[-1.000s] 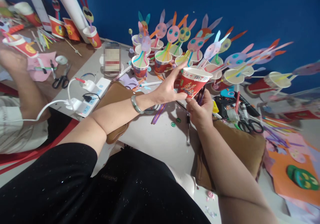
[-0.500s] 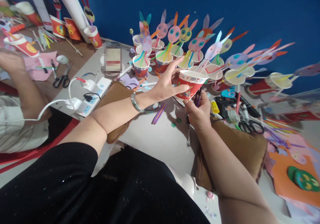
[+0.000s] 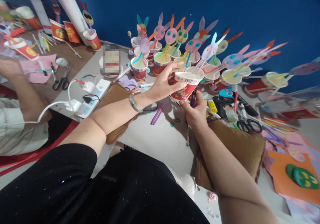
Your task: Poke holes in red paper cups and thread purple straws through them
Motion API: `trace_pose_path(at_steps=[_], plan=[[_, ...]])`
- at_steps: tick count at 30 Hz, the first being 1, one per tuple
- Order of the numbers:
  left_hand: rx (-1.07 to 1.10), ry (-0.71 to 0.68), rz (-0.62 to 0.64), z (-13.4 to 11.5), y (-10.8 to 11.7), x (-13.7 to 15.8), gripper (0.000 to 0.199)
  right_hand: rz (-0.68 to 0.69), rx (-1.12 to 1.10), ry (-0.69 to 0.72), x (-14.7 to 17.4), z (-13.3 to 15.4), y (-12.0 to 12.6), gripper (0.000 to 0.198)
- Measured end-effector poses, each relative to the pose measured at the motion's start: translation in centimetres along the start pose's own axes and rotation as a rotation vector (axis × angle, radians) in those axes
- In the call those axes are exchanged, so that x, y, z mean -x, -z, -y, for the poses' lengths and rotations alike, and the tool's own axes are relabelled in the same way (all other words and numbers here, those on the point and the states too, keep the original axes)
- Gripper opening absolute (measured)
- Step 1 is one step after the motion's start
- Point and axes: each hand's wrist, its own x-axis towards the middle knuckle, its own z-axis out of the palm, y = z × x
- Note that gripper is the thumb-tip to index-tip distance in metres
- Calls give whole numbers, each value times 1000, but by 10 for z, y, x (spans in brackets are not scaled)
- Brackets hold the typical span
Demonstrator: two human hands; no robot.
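Note:
A red paper cup (image 3: 184, 91) with a white patterned rim is held, tilted, above the table. My left hand (image 3: 165, 81) grips it from the left, thumb across the front and other fingers behind. My right hand (image 3: 196, 111) closes at its base with the thumb against the lower wall. A dark purplish thing (image 3: 193, 99) shows between the right fingers; its kind I cannot make out. Just behind stand several paper cups with rabbit-faced straw figures, such as a pink rabbit face (image 3: 171, 36). Purple strips (image 3: 158, 113) and small green discs (image 3: 175, 122) lie below.
A power strip (image 3: 96, 96) with plugs lies left, near a brown cushion (image 3: 118, 101). Another brown cushion (image 3: 237, 145) sits under my right forearm. Black-handled scissors (image 3: 249, 125) lie at right, orange paper (image 3: 282, 174) beyond. At far left is another person's arm (image 3: 27, 94).
The view has shifted slightly, and the cup with both my hands appears a little further left and lower. My grip on the cup looks the same.

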Motion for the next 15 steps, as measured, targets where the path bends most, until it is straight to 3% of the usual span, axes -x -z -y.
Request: trace_pose_path(at_steps=[7, 15], plan=[[-78, 38, 16, -16, -1, 4, 34, 15, 27, 20, 0, -3, 2, 53], [-100, -2, 36, -19, 2, 3, 19, 3, 25, 13, 0, -3, 1, 54]])
